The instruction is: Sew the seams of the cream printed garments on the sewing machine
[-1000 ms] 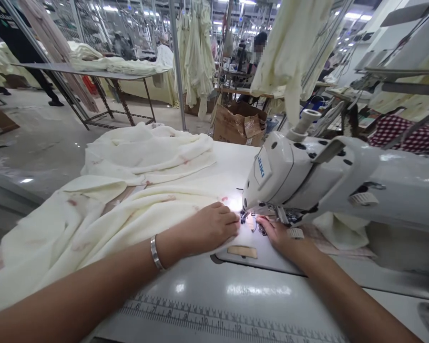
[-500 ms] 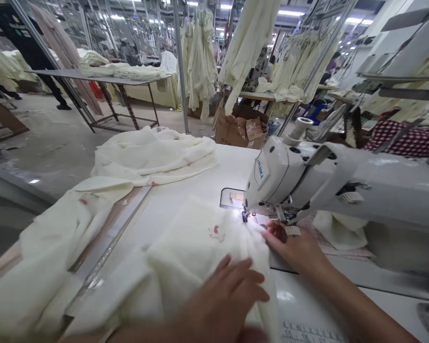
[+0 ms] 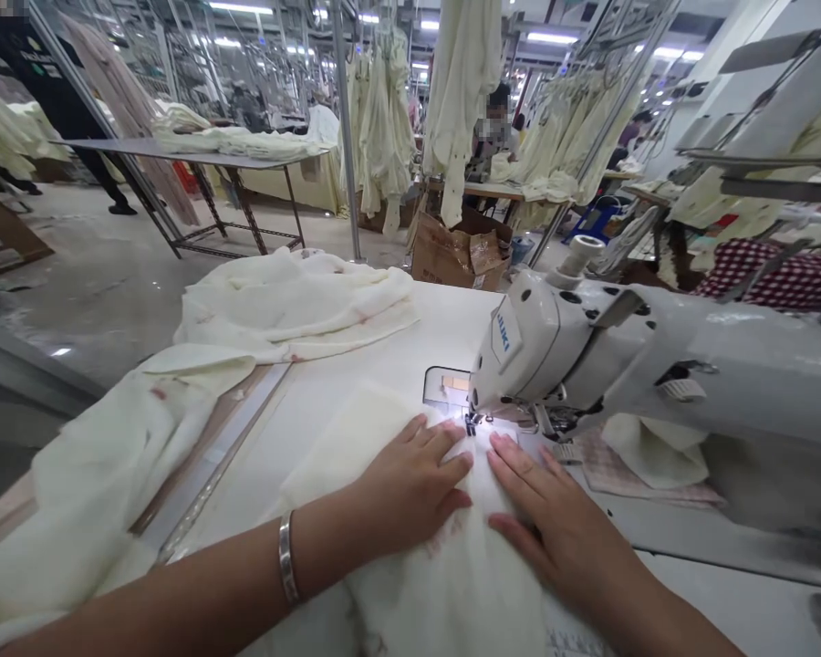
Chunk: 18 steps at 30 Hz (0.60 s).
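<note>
Left hand (image 3: 410, 484) and right hand (image 3: 547, 511) lie spread on cream cloth (image 3: 479, 584), the sewing machine (image 3: 561, 347) (bulky thing) blocking just past them, heaped fabric (image 3: 287, 301) off left

Near, one left hand (image 3: 414, 479), one right hand (image 3: 554, 506) and one bracelet (image 3: 286, 558) are counted; at right, one sewing machine (image 3: 554, 342); at far left, one metal-legged table (image 3: 225, 159).

Soft matt cloth (image 3: 483, 584); glossy, smooth enamelled-looking sewing machine (image 3: 554, 342).
</note>
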### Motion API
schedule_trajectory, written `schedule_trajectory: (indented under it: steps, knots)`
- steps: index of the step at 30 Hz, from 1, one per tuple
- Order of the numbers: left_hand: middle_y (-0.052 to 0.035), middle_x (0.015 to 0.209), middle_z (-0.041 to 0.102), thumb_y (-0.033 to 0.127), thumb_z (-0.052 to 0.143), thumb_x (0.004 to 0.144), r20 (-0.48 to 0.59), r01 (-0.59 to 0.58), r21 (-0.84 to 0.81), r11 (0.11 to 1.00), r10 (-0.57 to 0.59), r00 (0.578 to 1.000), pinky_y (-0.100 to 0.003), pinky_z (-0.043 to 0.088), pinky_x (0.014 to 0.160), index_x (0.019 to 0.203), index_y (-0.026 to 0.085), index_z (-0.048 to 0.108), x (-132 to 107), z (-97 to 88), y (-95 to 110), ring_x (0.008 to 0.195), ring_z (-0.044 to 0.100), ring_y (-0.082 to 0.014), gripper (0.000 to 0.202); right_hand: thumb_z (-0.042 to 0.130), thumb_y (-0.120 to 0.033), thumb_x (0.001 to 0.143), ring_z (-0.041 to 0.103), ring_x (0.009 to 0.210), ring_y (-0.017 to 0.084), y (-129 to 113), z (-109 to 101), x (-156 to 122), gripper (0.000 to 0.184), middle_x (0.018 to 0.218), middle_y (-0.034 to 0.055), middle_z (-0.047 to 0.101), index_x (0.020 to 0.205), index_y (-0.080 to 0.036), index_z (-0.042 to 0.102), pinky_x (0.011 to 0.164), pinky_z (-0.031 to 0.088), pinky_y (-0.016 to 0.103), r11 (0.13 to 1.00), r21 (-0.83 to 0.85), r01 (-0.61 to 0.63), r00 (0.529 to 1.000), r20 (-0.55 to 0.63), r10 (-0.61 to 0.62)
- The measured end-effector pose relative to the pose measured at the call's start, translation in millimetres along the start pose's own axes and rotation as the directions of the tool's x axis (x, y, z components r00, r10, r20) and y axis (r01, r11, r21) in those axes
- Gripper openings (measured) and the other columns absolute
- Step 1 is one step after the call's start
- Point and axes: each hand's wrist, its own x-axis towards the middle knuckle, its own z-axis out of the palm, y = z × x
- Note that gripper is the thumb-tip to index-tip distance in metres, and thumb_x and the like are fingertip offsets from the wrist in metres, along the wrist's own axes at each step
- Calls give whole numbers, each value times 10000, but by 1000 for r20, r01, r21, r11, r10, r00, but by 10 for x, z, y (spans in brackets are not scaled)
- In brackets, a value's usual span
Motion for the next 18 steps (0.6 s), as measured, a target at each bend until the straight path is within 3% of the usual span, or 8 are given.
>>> schedule_trajectory:
  steps: [3,7,13,15,18]
  knots:
    - [-131,1295,448,328,430,910,-4,-7,4,1000,7,1000,-500,240,1058,1138,173,481,49,-19,-60,1220,399,-247,281,378,-431,915,442,1219,268,68,-20,32,550,1355,131,420,1378,-141,314,985,370,570,1000,16,0,1000,26,-1]
    - [-142,1277,467,347,420,916,0,11,9,1000,-11,1000,-520,229,1057,1123,154,477,141,-2,-169,1231,393,-255,289,375,-461,901,464,1195,299,135,-48,110,529,1236,150,548,1327,-152,424,918,452,521,993,55,-109,990,92,103]
    - [-184,1324,439,382,502,879,19,63,-30,998,-62,998,-478,242,1074,1182,83,444,273,19,-325,1285,337,-284,430,374,-460,896,560,1087,280,212,-35,206,423,1230,90,566,1215,-238,543,822,518,445,990,35,-134,991,13,134]
    - [-183,1341,423,383,517,873,21,78,-42,996,-77,997,-469,234,1080,1209,79,428,296,25,-361,1298,318,-276,462,367,-475,893,586,1044,273,237,-4,217,415,1216,76,577,1183,-257,568,818,518,441,981,64,-185,983,1,185]
    - [-178,1353,411,390,527,866,23,90,-57,994,-89,996,-453,219,1089,1239,72,409,312,29,-380,1306,306,-261,504,377,-550,858,558,1085,275,281,58,212,490,1228,64,569,1206,-254,556,847,508,442,932,136,-335,942,74,328]
